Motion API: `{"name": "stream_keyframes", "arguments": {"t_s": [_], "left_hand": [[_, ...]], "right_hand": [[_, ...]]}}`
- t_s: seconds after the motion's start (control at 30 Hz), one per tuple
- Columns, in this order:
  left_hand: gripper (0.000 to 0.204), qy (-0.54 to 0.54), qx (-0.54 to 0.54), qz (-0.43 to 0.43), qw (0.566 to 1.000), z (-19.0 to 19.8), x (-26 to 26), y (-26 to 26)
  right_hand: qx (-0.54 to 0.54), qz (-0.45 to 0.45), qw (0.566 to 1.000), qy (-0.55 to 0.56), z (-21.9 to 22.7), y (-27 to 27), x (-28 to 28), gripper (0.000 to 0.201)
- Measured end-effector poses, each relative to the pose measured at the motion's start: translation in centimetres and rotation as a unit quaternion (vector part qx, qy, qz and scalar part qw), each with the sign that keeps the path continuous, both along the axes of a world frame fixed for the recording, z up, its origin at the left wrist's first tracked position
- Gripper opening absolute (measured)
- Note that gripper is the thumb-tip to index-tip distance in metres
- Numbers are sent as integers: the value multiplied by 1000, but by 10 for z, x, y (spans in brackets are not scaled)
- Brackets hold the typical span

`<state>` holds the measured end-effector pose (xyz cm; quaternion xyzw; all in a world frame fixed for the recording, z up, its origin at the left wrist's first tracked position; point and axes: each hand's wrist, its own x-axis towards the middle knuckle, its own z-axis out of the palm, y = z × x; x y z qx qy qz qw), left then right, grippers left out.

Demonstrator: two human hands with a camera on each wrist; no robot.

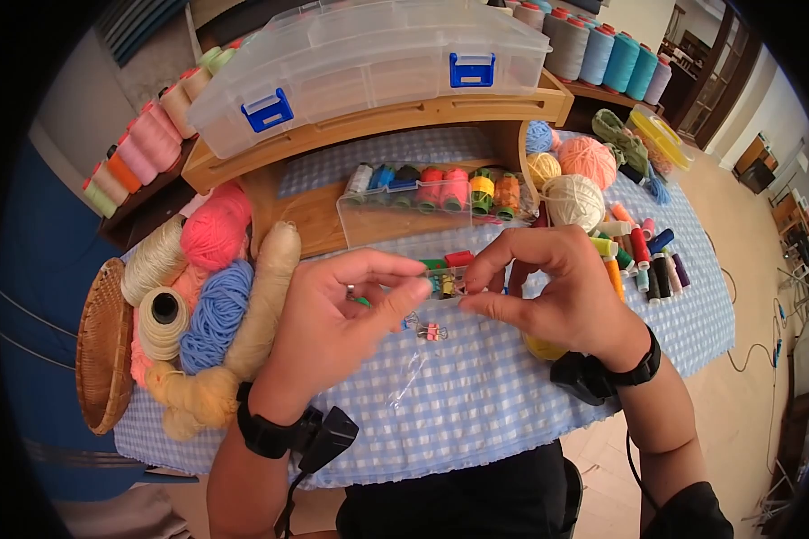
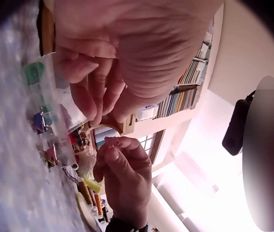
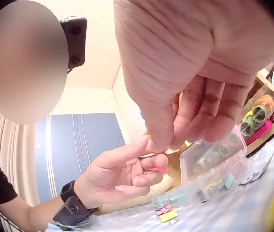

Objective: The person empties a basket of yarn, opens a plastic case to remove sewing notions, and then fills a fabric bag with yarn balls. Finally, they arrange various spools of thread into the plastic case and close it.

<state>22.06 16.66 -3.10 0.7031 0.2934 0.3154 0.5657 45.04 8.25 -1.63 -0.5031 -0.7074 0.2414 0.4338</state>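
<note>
Both hands meet above the near side of the table. Between thumb and fingertips, my left hand pinches one end of a small clear plastic piece. My right hand pinches its other end, thumb and index finger bent together. Little of the piece shows past the fingertips. Just under the hands, a clear plastic box stands with its lid raised, partly hidden by the hands. Small binder clips, pink and yellow, lie on the cloth in front of it. A blue clip is beside them.
Several thread spools stand in a row behind the box. Yarn skeins and a wicker basket are at left. Yarn balls and loose spools lie at right. A large clear case tops the wooden shelf.
</note>
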Motion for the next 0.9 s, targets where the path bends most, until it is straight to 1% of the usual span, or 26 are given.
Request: {"name": "stream_keyframes", "arguments": {"t_s": [0.03,0.07,0.13,0.17,0.23,0.33,0.47,0.57,0.63,0.7,0.77,0.8,0.87,0.9], "left_hand": [[24,-35,-32,-33,998,0,1,-3],[24,-35,-34,-33,998,-1,2,-5],[25,-84,-46,-85,992,-1,3,-8],[25,-84,-47,-85,992,-1,2,-8],[32,-50,-29,-120,991,-1,0,-7],[29,-29,-44,-116,992,4,1,-9],[26,-25,-76,-123,989,0,0,-7],[24,-38,-105,-108,988,-1,-2,-7],[24,-18,-85,-120,989,-2,-4,-4],[24,-28,-93,-120,988,-3,-3,-5],[25,-40,-103,-117,987,-3,-1,-7],[27,-55,-112,-105,987,-2,2,-9],[30,-69,-120,-95,986,-1,3,-9],[32,-66,-88,-102,989,-2,2,-9]], "right_hand": [[15,15,1000,14,-1,0,-2,13],[31,31,999,28,-1,-1,-4,13],[46,44,998,30,0,-2,-6,13],[63,56,996,31,0,-2,-7,13],[70,64,995,32,-2,-1,-7,13],[84,83,993,22,-6,1,-6,13],[100,115,988,8,-4,2,-4,12],[65,97,993,8,-4,-1,-5,9],[68,104,992,3,-4,0,-4,7],[69,109,992,-4,-4,0,-3,6],[96,90,991,-22,-4,1,-5,6],[96,92,991,-22,-3,1,-5,6],[101,66,992,-36,0,-2,-6,6],[101,66,992,-36,0,-3,-6,6]]}}
